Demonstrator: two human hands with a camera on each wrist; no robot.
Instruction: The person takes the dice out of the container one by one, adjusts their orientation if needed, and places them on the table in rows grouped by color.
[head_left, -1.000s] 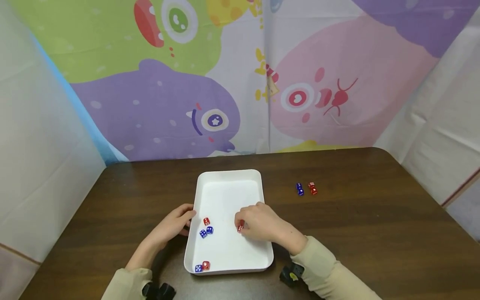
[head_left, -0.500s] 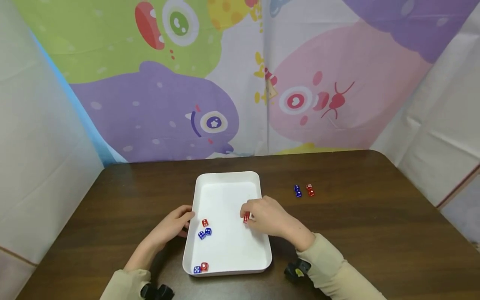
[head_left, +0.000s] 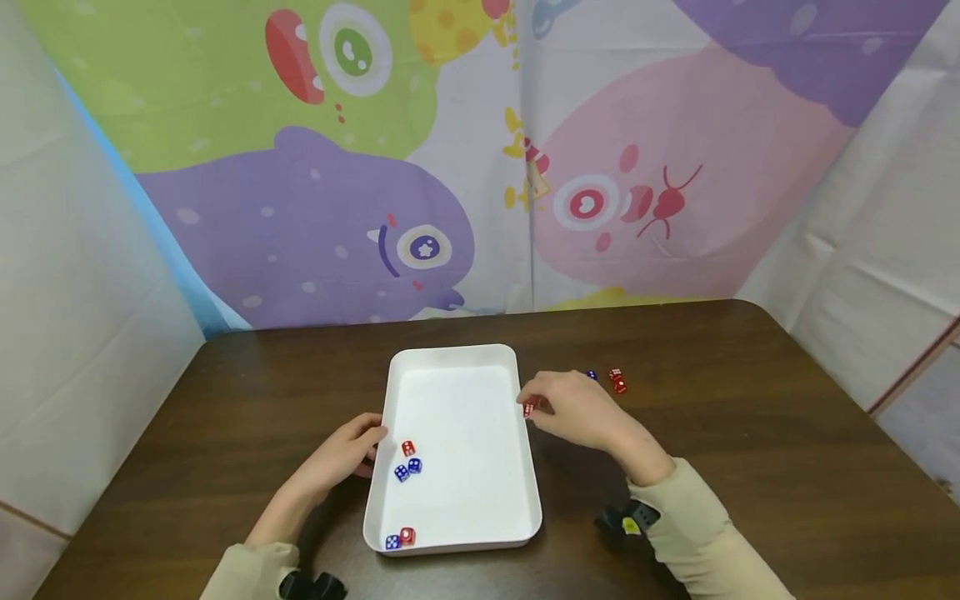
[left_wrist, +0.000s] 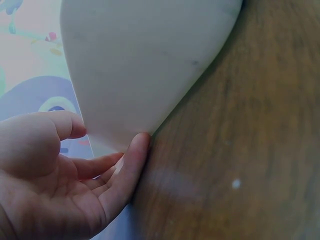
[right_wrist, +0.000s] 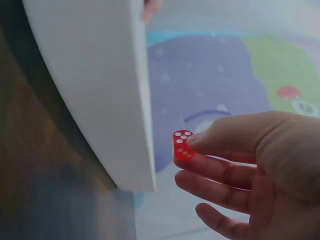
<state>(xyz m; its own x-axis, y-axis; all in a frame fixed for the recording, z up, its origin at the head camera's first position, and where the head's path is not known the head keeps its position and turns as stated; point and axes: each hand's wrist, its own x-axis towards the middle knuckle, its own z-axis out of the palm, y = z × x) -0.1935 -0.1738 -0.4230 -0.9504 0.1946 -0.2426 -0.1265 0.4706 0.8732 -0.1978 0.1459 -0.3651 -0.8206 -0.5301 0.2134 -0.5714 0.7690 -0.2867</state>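
A shallow white tray [head_left: 450, 548] stands on the table with red and blue dice inside. My right hand [head_left: 581, 412] pinches a red die [right_wrist: 183, 145] between thumb and fingertips, right by the tray's right rim. My left hand [head_left: 337, 454] holds the tray's left side, thumb at the rim and fingers against the outer wall. Inside the tray, a red die [head_left: 408, 448] sits close to two blue dice [head_left: 402, 473]. Another red die [head_left: 407, 536] and a blue die [head_left: 393, 542] lie side by side in the near left corner.
On the brown table [head_left: 697, 400], beyond my right hand, two red dice [head_left: 618, 383] lie together. Left of them a blue die [head_left: 592, 376] shows, partly covered by my hand. A cartoon-printed cloth [head_left: 337, 233] hangs behind the table's far edge.
My right hand has lifted the red die from inside the tray and carried it right and away from me, to the right rim. The left hand has stayed at the tray's left side.
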